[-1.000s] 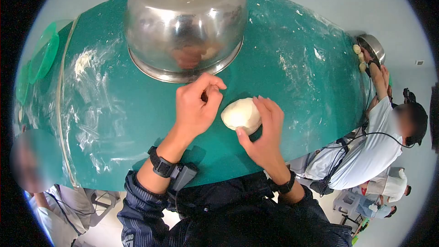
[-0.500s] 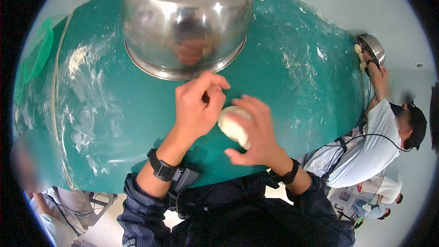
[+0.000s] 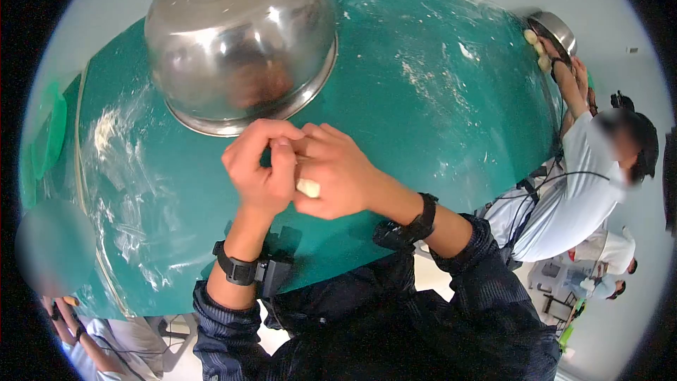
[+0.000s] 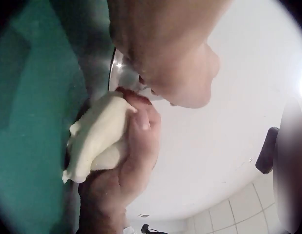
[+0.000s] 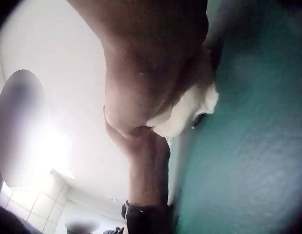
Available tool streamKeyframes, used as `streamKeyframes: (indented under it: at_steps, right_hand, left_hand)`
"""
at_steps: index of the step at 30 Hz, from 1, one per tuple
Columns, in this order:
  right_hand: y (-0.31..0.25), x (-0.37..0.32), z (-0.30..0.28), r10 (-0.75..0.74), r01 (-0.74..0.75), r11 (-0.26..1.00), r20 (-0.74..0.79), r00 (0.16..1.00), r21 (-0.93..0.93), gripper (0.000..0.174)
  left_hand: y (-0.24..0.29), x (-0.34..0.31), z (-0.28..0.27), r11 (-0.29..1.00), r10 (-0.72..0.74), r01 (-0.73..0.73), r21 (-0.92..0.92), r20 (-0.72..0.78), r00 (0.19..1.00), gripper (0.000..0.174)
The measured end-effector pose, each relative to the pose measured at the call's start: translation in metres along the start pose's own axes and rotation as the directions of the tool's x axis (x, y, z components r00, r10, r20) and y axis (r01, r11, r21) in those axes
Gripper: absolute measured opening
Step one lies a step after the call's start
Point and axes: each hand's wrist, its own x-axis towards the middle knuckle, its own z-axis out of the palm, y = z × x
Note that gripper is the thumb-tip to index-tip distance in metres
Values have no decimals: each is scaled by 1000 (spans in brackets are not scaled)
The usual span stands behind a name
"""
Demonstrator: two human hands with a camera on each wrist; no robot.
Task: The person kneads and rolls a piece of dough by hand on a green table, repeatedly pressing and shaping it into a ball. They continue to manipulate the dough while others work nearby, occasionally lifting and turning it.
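Note:
A pale, smooth lump of dough [image 3: 307, 187] is gripped in my right hand [image 3: 335, 173], which covers most of it in the head view. The left wrist view shows more of the dough [image 4: 99, 136], folded and bulging past the fingers close over the green table. My left hand [image 3: 257, 166] is curled, its thumb laid against the index finger. It meets the right hand's fingers from the side, and I see no dough inside it. In the right wrist view, dough [image 5: 182, 114] sticks out beneath the right hand.
A large steel bowl [image 3: 240, 42] stands upside down just beyond my hands on the green table [image 3: 423, 134], which has flour smears. Green plastic containers [image 3: 49, 134] stand at the left edge. At the far right, a person [image 3: 571, 190] works near a smaller bowl [image 3: 553, 32] and dough balls.
My right hand has moved left with the dough and turned over it, coming up against the left hand. The left hand keeps its curled shape. The head view has shifted.

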Motion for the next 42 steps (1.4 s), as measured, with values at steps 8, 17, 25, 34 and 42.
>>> streamKeyframes:
  at_steps: [8, 17, 25, 34, 42]
  right_hand:
    - [-21, -84, -39, 240, -228, 968, -133, 962, 101, 74]
    - [-75, -155, -47, 44, -82, 941, -120, 992, -329, 43]
    - [-60, -78, -26, 123, -102, 960, 69, 990, -262, 57]
    - [-22, 14, -6, 91, -59, 989, 244, 966, -138, 42]
    - [12, -3, -25, 176, -179, 962, 32, 984, 207, 20]
  left_hand:
    - [-1, -5, 0, 999, 0, -5, 35, 159, 987, 13]
    - [2, -1, 8, 982, 154, -172, 72, 206, 966, 14]
    - [-1, 4, 6, 976, 192, -207, 66, 184, 964, 12]
    - [-9, 12, -8, 951, -303, 294, -98, -88, 949, 12]
    - [-9, 5, -8, 992, 68, -79, 97, 103, 992, 13]
